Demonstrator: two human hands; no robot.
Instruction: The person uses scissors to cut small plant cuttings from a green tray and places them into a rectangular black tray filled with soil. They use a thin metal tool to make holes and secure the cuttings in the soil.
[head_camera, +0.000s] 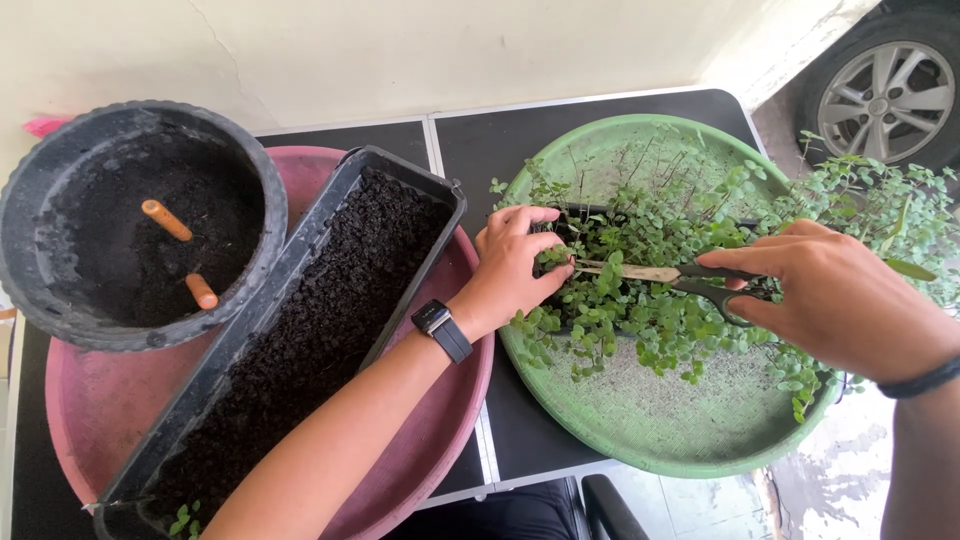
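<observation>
Trimming a soft trailing plant over the green tray

Nearest, the green tray (650, 430) sits at the counter's right front edge; in it the small-leaved plant (640, 300) looks light, limp and easily bruised. The left hand (515, 265) pinches a few thin stems near their base (the sensible spot, I judge), while the right hand (840, 295) is closed through the handles of the scissors (680, 278). Farther left stands the long black planter (300, 330) filled with soil.

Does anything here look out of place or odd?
One thing: the long black planter lies slantwise across the pink tray, its ends overhanging the rim. The round black pot also overlaps that tray's edge. No soil looks spilled.
</observation>
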